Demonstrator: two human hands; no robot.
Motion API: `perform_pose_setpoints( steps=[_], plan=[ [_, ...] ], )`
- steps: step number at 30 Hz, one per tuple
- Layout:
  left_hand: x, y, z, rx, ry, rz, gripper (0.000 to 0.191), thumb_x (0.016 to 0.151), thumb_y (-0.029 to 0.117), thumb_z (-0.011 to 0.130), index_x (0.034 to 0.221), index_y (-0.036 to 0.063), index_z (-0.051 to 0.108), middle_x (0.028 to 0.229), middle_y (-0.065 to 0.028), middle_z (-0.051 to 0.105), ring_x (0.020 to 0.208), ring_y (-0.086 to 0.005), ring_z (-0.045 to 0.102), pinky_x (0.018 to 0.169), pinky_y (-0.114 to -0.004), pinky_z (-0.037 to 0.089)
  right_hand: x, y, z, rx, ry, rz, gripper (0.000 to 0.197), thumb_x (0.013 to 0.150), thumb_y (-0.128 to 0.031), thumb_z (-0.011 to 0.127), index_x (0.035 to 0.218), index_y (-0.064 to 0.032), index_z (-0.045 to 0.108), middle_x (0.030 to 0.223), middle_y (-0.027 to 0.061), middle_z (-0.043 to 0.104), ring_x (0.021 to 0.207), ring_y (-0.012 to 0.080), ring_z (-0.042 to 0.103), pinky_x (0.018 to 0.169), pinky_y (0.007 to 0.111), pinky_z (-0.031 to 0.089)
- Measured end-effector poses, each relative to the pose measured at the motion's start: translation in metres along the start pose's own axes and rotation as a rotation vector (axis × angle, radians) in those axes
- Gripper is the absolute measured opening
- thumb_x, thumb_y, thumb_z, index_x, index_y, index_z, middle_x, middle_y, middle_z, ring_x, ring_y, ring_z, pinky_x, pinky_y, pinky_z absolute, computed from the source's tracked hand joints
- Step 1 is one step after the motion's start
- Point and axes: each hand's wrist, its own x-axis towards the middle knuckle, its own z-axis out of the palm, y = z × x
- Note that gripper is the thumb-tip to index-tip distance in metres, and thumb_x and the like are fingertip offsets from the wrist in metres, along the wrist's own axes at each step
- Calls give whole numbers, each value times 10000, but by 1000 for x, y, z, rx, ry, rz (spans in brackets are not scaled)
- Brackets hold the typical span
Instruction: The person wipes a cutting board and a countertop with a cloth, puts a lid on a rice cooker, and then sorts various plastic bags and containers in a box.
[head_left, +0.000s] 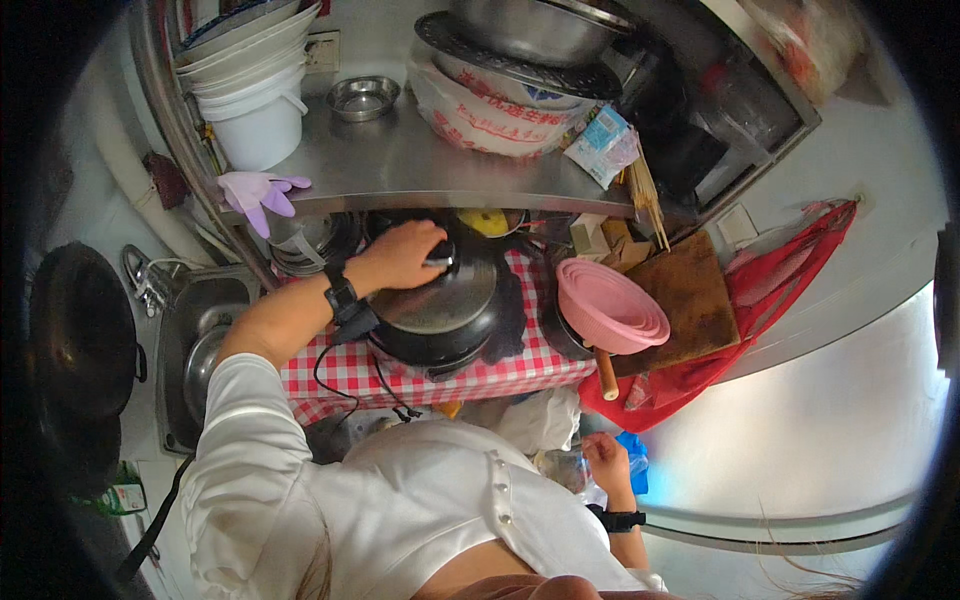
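My left hand (411, 253) is closed around the dark knob (444, 257) of a metal pot lid (442, 300). The lid covers a black pot (431, 346) on a table with a red-and-white checked cloth (547, 358). Cables hang at the pot's near left. Lower right, my right hand (606, 454) hangs beside my body with its fingers loosely curled; nothing shows in it, but its inside is hidden. Near it are a blue bag (636, 463) and white cloth-like material (546, 421). Both wrists wear black bands.
Nested pink plastic baskets (600, 300) stand over a pan beside a wooden cutting board (690, 300). A steel shelf (375, 169) with bowls, a white bucket (251, 120) and a purple glove (262, 196) overhangs the table. The sink (180, 375) and a wok (82, 330) lie left.
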Motion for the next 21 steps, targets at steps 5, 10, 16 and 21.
perform_pose_setpoints(
  steps=[5, 10, 16, 21],
  plan=[
    [-8, 1, -30, -55, 102, -48, 369, 695, 192, 620, 994, 8, 509, 959, -161, 520, 898, -334, 511, 783, -384, 421, 4, -4, 12, -10, -37, 67, 99, 829, -90, 528, 845, 4, 556, 648, 7, 538, 584, 71, 490, 536, 206, 397],
    [-74, 16, -63, -21, 134, -152, 354, 672, 157, 634, 972, 21, 506, 926, -158, 515, 870, -342, 506, 755, -384, 417, 32, -24, 22, 94, -104, 48, 144, 798, -145, 571, 853, -12, 584, 695, 90, 572, 606, 131, 524, 558, 258, 422],
    [-170, 24, -92, 83, 255, -350, 361, 628, 90, 635, 960, 16, 513, 889, -157, 519, 854, -347, 505, 737, -387, 411, 117, -46, 75, 286, -279, -139, 128, 856, -119, 517, 940, -22, 511, 716, -7, 498, 639, 71, 504, 545, 208, 422],
    [-222, 33, -94, 136, 262, -526, 356, 617, 75, 627, 952, 21, 519, 878, -153, 523, 852, -344, 508, 739, -380, 413, 197, -88, 127, 472, -179, 25, 308, 788, -201, 611, 991, 7, 509, 668, 31, 550, 571, 108, 523, 531, 261, 436]
  ],
)
